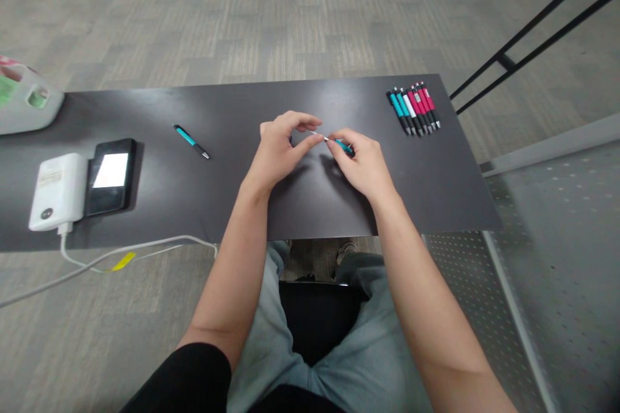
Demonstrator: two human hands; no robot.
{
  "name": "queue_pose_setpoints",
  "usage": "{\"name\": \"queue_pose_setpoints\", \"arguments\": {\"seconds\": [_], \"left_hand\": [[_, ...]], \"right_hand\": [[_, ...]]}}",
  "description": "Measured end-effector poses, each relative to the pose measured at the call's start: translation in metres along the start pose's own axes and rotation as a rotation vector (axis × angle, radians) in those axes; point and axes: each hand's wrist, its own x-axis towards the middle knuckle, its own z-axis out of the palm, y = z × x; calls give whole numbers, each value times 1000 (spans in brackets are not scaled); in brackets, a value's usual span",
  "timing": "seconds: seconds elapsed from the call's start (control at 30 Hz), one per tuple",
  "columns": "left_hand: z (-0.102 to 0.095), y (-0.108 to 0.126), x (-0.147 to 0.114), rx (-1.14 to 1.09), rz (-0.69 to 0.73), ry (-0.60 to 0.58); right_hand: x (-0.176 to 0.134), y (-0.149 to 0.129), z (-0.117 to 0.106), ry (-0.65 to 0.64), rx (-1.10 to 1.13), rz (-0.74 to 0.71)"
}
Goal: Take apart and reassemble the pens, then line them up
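My right hand [364,160] is closed around the teal barrel of a pen [345,147], over the middle of the table. From the barrel's left end a thin pale rod, which looks like a pen refill [314,133], reaches toward my left hand [278,147]. The left thumb and fingertips are closed about this rod. Something small and dark shows behind the left thumb, too hidden to name. Off to the left, a single teal and black pen [191,141] lies slantwise on the table.
The dark table [232,200] bears a row of several teal, white and pink pens [414,110] at the right. On the left lie a white power bank [59,190] with a cable [145,244], a black device [111,175] with a lit screen, and a white plastic container [29,106].
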Motion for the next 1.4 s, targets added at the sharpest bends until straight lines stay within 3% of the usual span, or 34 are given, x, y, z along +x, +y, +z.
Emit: {"name": "queue_pose_setpoints", "arguments": {"seconds": [0.17,0.6,0.8,0.87,1.0,1.17,1.4], "left_hand": [[-1,2,1,-9,-41,19],[-2,-3,9,-217,-206,273],[-6,-17,8,-229,-241,400],[-8,-19,6,-177,-220,347],[-4,-9,-2,118,-132,72],[5,16,-8,423,-82,-208],[7,23,-9,503,-67,-306]], "right_hand": [[0,-1,0,-23,9,-19],[-2,-1,-9,-26,-54,-13],[-6,-2,2,74,-262,114],[-5,-2,7,90,-310,138],[-4,-7,11,87,-366,175],[-5,-27,-4,-116,-444,259],[-9,-25,-31,-316,-331,211]]}}
